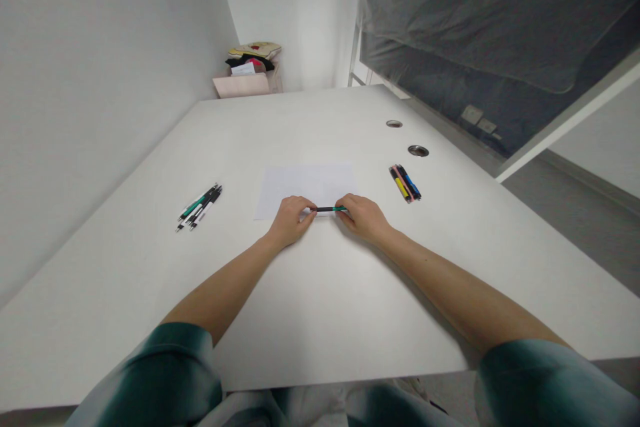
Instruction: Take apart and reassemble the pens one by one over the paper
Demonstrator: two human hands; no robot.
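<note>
A slim black pen with a green end (326,209) is stretched level between my two hands, just above the near edge of a white sheet of paper (300,181). My left hand (293,219) pinches its black end between thumb and fingers. At the green end, my right hand (363,215) has the same kind of pinch. The fingertips hide both tips of the pen. Whether it is capped I cannot tell.
To the left lies a loose bunch of several black, white and green pens (200,207). Several markers in yellow, pink and blue (405,183) lie at the right. Behind them are two round cable holes (418,151) in the white table (320,307). A wall borders the left side.
</note>
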